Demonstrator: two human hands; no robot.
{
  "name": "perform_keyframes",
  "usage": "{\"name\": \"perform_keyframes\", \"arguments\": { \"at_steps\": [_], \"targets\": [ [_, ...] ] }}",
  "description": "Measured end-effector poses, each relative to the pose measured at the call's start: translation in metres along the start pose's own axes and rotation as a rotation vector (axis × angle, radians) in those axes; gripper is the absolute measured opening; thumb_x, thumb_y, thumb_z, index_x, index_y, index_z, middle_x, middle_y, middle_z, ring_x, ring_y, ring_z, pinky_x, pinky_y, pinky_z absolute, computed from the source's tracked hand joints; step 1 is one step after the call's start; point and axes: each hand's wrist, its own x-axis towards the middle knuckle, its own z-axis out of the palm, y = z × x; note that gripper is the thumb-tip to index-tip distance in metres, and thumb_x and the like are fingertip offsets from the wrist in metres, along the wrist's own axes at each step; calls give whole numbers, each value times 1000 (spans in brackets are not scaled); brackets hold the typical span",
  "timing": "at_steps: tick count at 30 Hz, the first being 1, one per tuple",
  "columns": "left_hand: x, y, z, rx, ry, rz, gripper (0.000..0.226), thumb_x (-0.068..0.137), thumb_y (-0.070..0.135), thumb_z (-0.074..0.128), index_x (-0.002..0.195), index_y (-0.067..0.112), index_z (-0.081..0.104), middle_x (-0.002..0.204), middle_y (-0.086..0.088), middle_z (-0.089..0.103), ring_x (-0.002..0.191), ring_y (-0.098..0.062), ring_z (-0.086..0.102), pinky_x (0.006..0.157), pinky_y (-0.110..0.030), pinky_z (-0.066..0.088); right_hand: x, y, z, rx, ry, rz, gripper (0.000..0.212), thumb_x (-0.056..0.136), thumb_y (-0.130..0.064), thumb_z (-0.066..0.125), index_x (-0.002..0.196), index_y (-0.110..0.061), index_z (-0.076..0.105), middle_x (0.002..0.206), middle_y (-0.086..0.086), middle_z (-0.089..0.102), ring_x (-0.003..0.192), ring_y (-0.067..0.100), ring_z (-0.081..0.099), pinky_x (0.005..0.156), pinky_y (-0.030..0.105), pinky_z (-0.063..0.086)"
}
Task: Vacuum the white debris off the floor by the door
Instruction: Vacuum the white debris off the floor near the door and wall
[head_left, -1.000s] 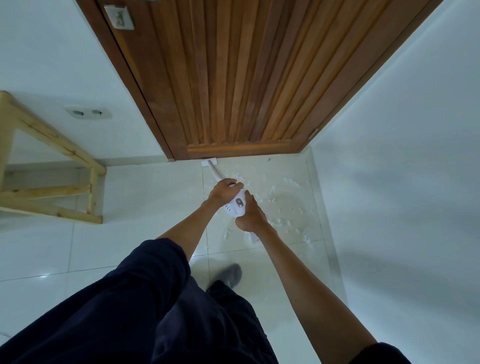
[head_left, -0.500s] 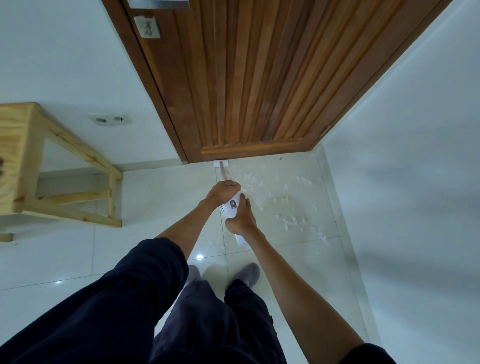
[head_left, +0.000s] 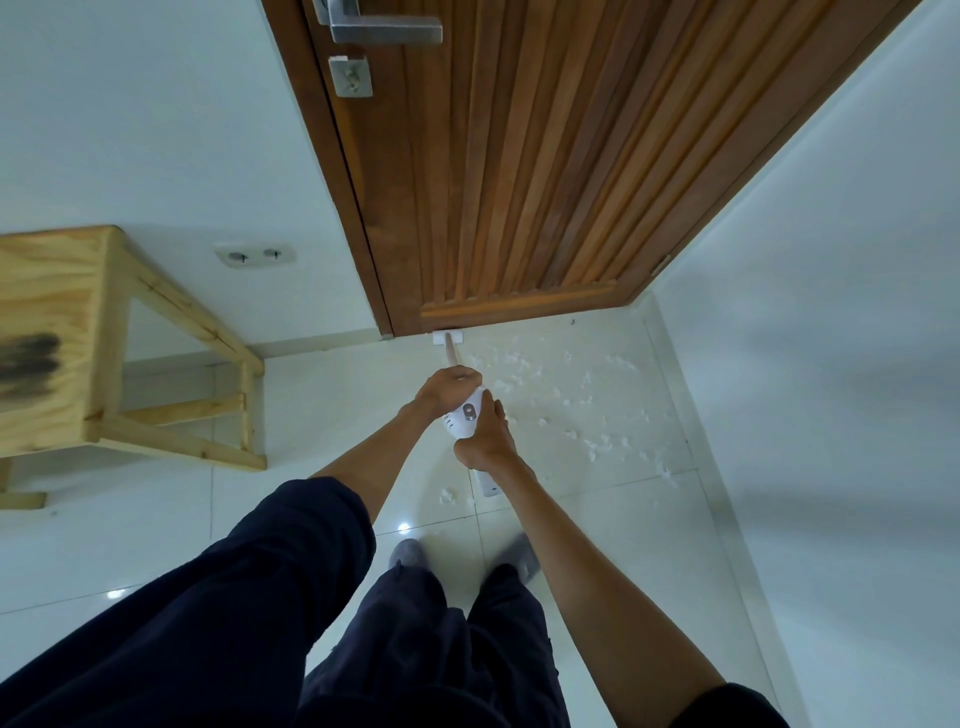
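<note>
A white stick vacuum (head_left: 463, 419) points toward the wooden door (head_left: 519, 182). Its white floor head (head_left: 445, 337) rests on the tile at the door's bottom left corner. My left hand (head_left: 448, 391) is wrapped around the front of the vacuum body, above the thin tube. My right hand (head_left: 484, 435) grips the handle just behind it. White debris (head_left: 587, 410) lies scattered in small bits over the white tiles to the right of the vacuum. One bit (head_left: 445, 496) lies near my feet.
A light wooden table (head_left: 104, 332) stands at the left against the wall. A white wall (head_left: 831, 338) closes the right side. My feet in grey socks (head_left: 410, 553) stand on the tiles below the hands. A wall socket (head_left: 254, 255) sits left of the door.
The view has tilted up and shifted, so the door handle and more of the table show. Both hands stay on the vacuum; its head stays at the door's base.
</note>
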Motion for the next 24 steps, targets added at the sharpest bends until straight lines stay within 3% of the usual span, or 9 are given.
{"name": "perform_keyframes", "arguments": {
  "at_steps": [6, 11, 15, 19, 24],
  "targets": [
    [-1, -12, -10, -12, -6, 7, 34, 99, 35, 49, 127, 23, 66, 142, -7, 58, 125, -27, 55, 91, -28, 37, -7, -12, 5, -33, -33, 10, 89, 76, -6, 63, 150, -16, 15, 150, 8, 27, 133, 34, 37, 105, 47, 43],
    [-2, -19, -16, -17, 1, 1, 35, 97, 35, 51, 125, 22, 67, 137, -6, 60, 106, -20, 53, 89, -28, 38, -12, -16, 8, -50, -53, -3, 90, 77, -5, 64, 151, -18, 15, 149, 6, 30, 131, 32, 39, 104, 44, 44],
    [-4, -28, -23, -7, 27, -23, 39, 96, 39, 53, 128, 20, 66, 139, -6, 59, 119, -25, 56, 91, -29, 40, -14, -19, 12, -66, -69, -15, 83, 77, -5, 64, 147, -18, 22, 143, 6, 37, 129, 31, 41, 103, 45, 44],
    [-6, -34, -28, -6, 29, -33, 41, 94, 40, 52, 128, 21, 65, 139, -7, 59, 117, -25, 57, 91, -30, 41, -16, -23, 16, -64, -76, -20, 82, 76, -2, 64, 146, -18, 23, 139, 5, 38, 126, 30, 43, 98, 41, 45],
    [-12, -36, -32, 4, 32, -42, 47, 87, 47, 50, 124, 23, 65, 133, -6, 62, 109, -24, 58, 95, -35, 46, -21, -24, 13, -62, -119, -20, 88, 71, 1, 60, 147, -22, 22, 138, 2, 39, 126, 29, 43, 100, 45, 46]
  ]
}}
